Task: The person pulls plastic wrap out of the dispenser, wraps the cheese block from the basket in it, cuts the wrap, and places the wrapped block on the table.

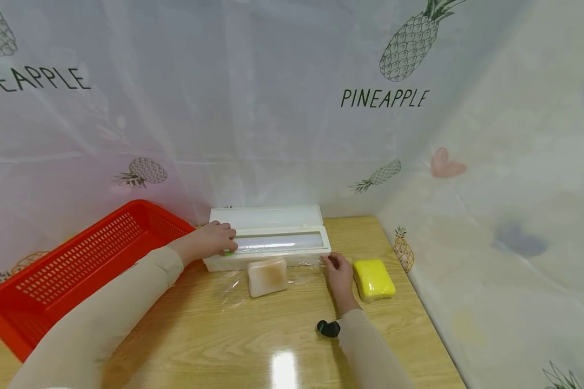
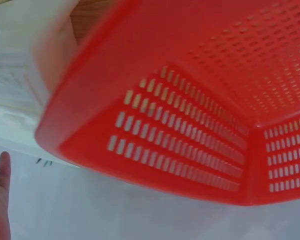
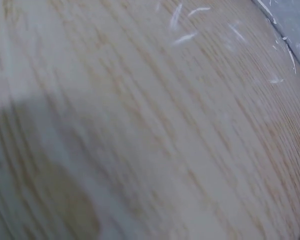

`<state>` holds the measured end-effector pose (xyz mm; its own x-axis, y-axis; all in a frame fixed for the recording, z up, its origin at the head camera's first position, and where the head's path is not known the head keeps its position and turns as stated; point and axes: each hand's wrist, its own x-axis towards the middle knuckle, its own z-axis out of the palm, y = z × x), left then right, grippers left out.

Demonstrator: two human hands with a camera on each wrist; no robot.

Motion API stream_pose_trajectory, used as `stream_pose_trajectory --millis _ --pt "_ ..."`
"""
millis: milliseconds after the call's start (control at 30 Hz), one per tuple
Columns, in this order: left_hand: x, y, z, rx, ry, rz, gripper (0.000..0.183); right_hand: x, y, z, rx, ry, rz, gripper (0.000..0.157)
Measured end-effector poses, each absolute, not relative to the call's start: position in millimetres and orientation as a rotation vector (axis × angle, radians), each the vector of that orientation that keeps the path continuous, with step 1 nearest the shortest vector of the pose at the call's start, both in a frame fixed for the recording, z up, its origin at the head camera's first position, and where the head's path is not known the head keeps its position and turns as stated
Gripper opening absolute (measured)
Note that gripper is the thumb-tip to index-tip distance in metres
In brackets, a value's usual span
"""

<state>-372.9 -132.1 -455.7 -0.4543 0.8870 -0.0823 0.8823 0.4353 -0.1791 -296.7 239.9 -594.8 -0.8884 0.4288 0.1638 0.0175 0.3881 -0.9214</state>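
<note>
A white cling film dispenser (image 1: 267, 262) stands at the back of the table, its lid (image 1: 267, 217) raised and a film roll (image 1: 282, 241) inside. Clear cling film (image 1: 233, 289) reaches out from its front onto the table. On the film lies a bread-slice-shaped piece (image 1: 267, 277), cream with a browned patch. My left hand (image 1: 209, 239) rests over the dispenser's left end, fingers and thumb apart, beside a small green part (image 1: 228, 253). At the front right corner, my right hand (image 1: 339, 275) pinches the film's edge between thumb and finger. The right wrist view shows no hand.
A red perforated basket (image 1: 78, 259) stands at the left, close beside my left forearm. Right of my right hand sits a shiny yellow block (image 1: 373, 279). Fabric printed with pineapples (image 1: 272, 108) hangs behind the wooden table (image 1: 214, 335) and along its right side.
</note>
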Motion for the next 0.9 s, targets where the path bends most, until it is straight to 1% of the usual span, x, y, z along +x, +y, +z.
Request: stream_pose_trajectory --millis 200,633,900 --pt "-367.3 -150.5 -457.8 -1.556 -2.727 0.257 0.028 -294.6 240.4 -594.7 -0.384 -2.28 1.487 0.025" --pt "-359.4 -163.4 -453.3 -1.488 -2.827 0.121 0.026 -294.3 238.2 -595.4 -0.354 -2.277 1.483 0.026" --pt "-357.1 -176.3 -453.7 -1.478 -2.727 0.238 0.026 -293.9 234.8 -593.9 -0.372 -2.286 1.508 0.026"
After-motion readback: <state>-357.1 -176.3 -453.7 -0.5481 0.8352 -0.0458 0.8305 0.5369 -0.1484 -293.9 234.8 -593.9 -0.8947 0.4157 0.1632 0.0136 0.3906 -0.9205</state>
